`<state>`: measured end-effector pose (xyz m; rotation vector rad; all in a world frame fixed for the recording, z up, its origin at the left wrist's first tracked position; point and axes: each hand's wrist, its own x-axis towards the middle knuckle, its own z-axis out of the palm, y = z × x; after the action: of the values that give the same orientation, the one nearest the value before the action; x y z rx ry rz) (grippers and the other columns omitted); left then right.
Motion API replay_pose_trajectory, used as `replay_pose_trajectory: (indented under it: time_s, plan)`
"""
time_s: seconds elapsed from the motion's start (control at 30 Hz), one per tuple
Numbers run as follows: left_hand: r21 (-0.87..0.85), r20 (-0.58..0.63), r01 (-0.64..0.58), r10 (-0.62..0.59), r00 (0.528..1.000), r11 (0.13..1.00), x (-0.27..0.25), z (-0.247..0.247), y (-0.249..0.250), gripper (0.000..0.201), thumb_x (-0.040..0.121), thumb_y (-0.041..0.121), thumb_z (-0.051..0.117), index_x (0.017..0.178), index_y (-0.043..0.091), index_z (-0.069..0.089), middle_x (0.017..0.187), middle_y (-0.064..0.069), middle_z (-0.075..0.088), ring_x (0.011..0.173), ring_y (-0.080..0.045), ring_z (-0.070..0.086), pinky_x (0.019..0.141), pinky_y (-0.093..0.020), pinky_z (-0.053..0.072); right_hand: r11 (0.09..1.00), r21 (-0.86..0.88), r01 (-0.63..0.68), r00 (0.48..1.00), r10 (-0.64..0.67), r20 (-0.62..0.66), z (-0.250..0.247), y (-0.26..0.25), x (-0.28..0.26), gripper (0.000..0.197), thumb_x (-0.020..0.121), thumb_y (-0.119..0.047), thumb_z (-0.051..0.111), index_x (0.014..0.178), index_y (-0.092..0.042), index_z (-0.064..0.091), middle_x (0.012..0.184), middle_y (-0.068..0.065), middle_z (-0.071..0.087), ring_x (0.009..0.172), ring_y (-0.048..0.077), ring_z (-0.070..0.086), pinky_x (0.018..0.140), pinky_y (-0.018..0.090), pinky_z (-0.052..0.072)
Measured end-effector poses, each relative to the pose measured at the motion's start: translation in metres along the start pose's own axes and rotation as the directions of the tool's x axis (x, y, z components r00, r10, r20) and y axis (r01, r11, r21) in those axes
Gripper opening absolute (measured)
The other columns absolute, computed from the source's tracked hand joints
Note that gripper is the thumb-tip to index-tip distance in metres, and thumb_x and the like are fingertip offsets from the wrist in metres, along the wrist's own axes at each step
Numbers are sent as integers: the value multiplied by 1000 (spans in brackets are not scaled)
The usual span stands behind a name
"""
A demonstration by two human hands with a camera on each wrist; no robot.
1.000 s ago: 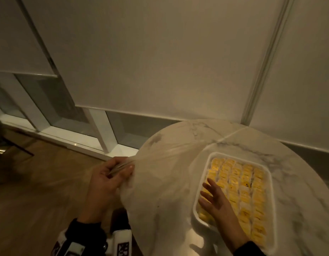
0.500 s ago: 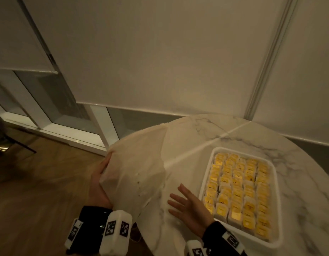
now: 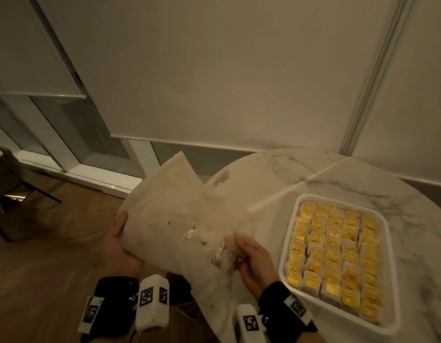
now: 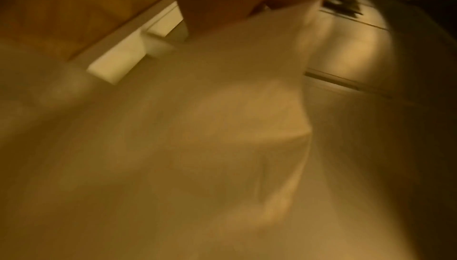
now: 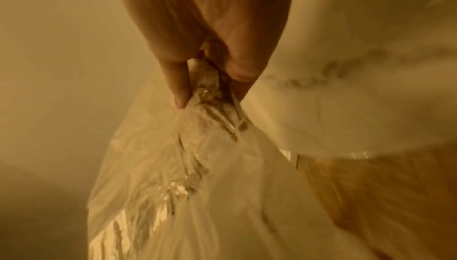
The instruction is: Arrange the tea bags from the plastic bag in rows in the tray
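A white tray (image 3: 292,219) sits on the round marble table (image 3: 338,179), packed with rows of yellow-labelled tea bags (image 3: 335,251). Left of the tray I hold the limp translucent plastic bag (image 3: 174,219) off the table's left edge. My left hand (image 3: 120,243) grips its left side, thumb on top. My right hand (image 3: 249,256) bunches a crumpled part of the bag between thumb and fingers; in the right wrist view the plastic bag (image 5: 188,166) hangs gathered from my right hand (image 5: 210,80). The left wrist view is blurred, showing only the plastic bag (image 4: 222,127).
Wooden floor (image 3: 41,256) lies to the left below the table edge. A dark chair frame (image 3: 14,194) stands at the far left. Roller blinds (image 3: 239,70) and a window sill (image 3: 90,177) run behind the table.
My right hand left the tray and table and took hold of the bag's crumpled right side. My left hand lifted and turned the bag, which now hangs between both hands.
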<state>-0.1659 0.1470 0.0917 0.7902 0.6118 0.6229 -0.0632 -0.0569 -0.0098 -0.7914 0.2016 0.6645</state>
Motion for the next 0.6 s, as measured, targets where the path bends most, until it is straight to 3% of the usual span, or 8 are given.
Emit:
replay_pose_trajectory:
  time_s: [0.07,0.13,0.23,0.3,0.37,0.47,0.53,0.6]
  plan:
    - [-41,-61,1,-3,998,999,13,-14,-2,35,92,31,60,125,20,65,116,-4,72,108,-24,67,67,-33,62,995,-77,71,997,-74,-37,-10,-17,-3,36,77,-8,68,108,10,68,111,32,67,98,37,66,79,39,58]
    - [-41,-137,-35,29,990,999,24,-27,-4,25,96,31,59,115,17,65,130,-4,64,111,-23,65,65,-29,62,987,-125,104,994,-108,-33,-16,-27,-9,35,77,-12,69,106,9,69,107,29,69,94,36,67,73,37,60]
    - [-32,-12,-26,25,1000,999,29,-30,-16,37,79,51,74,99,22,65,117,4,68,96,-14,70,69,-26,60,994,-27,103,994,-104,-43,-25,-32,-15,32,83,-10,64,111,6,67,107,25,71,91,29,71,69,35,62]
    - [47,32,56,-57,998,997,25,-24,-38,55,76,68,66,114,28,64,115,1,71,115,-21,64,85,-40,55,986,133,103,991,-91,-94,-31,-29,-14,38,85,-9,61,120,6,62,116,24,68,101,31,69,74,36,62]
    - [200,72,135,-152,986,971,16,-21,-72,73,66,75,67,122,29,59,118,0,70,112,-22,63,87,-42,49,960,256,112,986,-76,-146,-34,-26,-13,45,81,-8,61,123,5,60,120,25,66,105,31,68,78,38,61]
    - [435,188,231,-338,922,870,-16,-10,-123,35,88,31,63,122,23,59,115,-6,71,95,-20,70,71,-38,57,959,261,109,987,-72,-147,-34,-18,-18,31,74,1,61,104,6,69,105,23,71,83,24,73,66,32,62]
    - [542,129,213,-331,935,813,-24,-18,-146,28,92,3,61,117,14,59,104,-9,69,87,-21,69,60,-34,59,984,158,79,983,-51,-176,-39,-8,-26,27,73,7,60,99,6,69,97,21,72,77,23,72,62,29,60]
    - [593,60,174,-258,964,786,-23,-35,-158,33,87,-5,67,117,6,60,98,-9,69,81,-21,67,52,-28,56,997,76,25,974,-7,-228,-50,1,-32,22,80,11,58,98,5,68,95,22,71,74,22,71,58,29,58]
